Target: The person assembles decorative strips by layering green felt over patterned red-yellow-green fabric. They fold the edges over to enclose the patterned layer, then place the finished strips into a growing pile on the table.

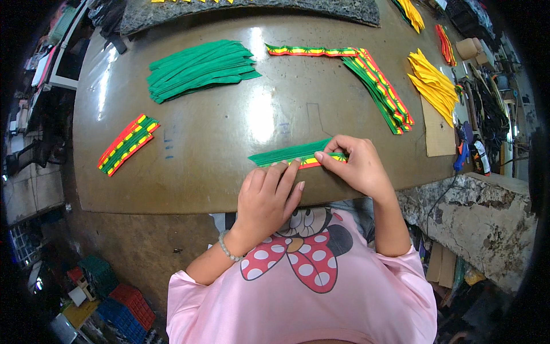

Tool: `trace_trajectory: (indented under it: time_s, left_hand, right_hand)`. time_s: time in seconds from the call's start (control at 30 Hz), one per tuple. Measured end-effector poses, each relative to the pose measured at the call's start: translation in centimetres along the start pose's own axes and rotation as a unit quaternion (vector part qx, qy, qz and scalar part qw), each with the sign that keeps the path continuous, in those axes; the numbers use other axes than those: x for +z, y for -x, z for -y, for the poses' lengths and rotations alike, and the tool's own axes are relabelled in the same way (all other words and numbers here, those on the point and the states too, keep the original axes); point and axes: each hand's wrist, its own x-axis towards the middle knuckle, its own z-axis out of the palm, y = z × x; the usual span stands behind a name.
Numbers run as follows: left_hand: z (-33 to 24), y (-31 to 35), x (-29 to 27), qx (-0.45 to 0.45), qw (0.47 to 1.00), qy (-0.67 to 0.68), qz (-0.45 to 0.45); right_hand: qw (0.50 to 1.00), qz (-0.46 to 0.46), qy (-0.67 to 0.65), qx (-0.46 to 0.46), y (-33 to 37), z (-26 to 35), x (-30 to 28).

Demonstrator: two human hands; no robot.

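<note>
Close to the table's near edge lies a green fabric strip (286, 151), with a red, yellow and green striped ribbon (309, 163) along its near side. My left hand (266, 192) rests its stretched fingertips on the ribbon's left part. At the right end, my right hand (356, 163) pinches the ribbon between thumb and forefinger, hiding that end. Beyond my hands is a pile of green fabric strips (200, 69). Further right, striped ribbons (387, 89) lie over green strips, one length running off leftward. A small stack of striped pieces (129, 144) sits at the left.
Yellow strips (433, 86) lie partly on a cardboard piece (439, 135) at the right. A blue-handled tool (461, 155) with a cord is by the right edge. Along the back stands a dark stone slab (246, 12). Plastic crates (132, 304) are on the floor at lower left.
</note>
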Motion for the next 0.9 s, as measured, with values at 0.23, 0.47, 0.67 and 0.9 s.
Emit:
trace_trajectory:
  time_s: [0.23, 0.47, 0.67, 0.9]
  left_hand:
    - [-0.2, -0.1, -0.2, -0.001, 1.0, -0.022, 0.014]
    - [-1.3, -0.9, 0.0, -0.027, 0.999, -0.024, 0.035]
    - [-1.9, -1.2, 1.1, 0.018, 0.999, -0.035, -0.011]
    - [-1.6, -0.5, 0.9, 0.032, 0.997, -0.065, 0.003]
  right_hand:
    - [1.0, -0.006, 0.012, 0.011, 0.0, 0.4, 0.1]
    - [0.998, -0.019, 0.051, 0.018, 0.0, 0.8, 0.6]
    - [0.99, -0.06, 0.123, -0.041, 1.0, 0.0, 0.0]
    - [0.998, -0.054, -0.01, -0.028, 0.8, -2.3, -1.2]
